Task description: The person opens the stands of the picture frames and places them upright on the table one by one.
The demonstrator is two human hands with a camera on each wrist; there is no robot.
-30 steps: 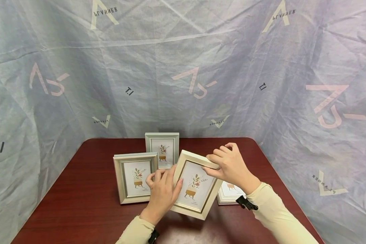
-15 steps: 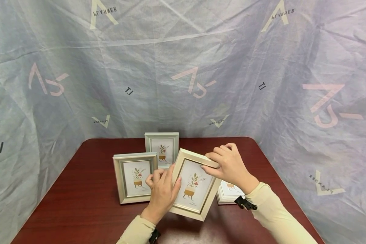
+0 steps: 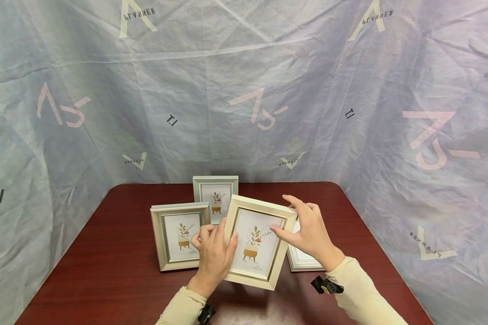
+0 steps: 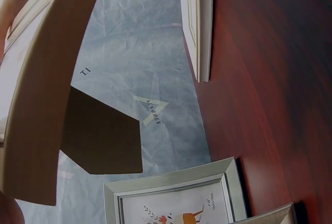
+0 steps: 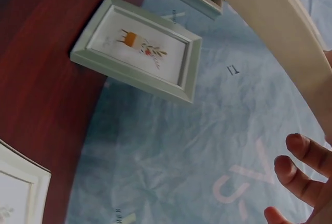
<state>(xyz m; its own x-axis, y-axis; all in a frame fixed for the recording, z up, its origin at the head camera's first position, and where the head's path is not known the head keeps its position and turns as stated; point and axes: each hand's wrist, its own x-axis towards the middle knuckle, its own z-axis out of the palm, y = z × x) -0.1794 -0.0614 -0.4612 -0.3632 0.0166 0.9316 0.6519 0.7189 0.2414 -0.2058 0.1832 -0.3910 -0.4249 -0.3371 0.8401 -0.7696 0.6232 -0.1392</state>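
Note:
A cream picture frame (image 3: 255, 284) with a potted-plant print is held up, tilted, above the table. My left hand (image 3: 213, 253) grips its left edge, thumb on the front. My right hand (image 3: 311, 232) holds it near the upper right corner, thumb over the front and index finger reaching past the top edge. Other right-hand fingers (image 5: 303, 167) appear loosely bent and away from the frame in the right wrist view. In the left wrist view, the cream frame's side (image 4: 44, 84) shows with a dark stand leg (image 4: 104, 136) sticking out behind it.
A champagne-silver frame (image 3: 157, 239) stands at left, with a pale green frame (image 3: 216, 180) standing behind it. At right, a white frame (image 3: 305, 267) lies partly hidden behind the right hand. All are on a dark red table (image 3: 89, 271); a grey printed cloth (image 3: 203, 90) hangs behind.
The cream frame has shifted slightly left and turned a little more upright. My right hand has changed its hold from the top edge toward the right side, its fingers spreading.

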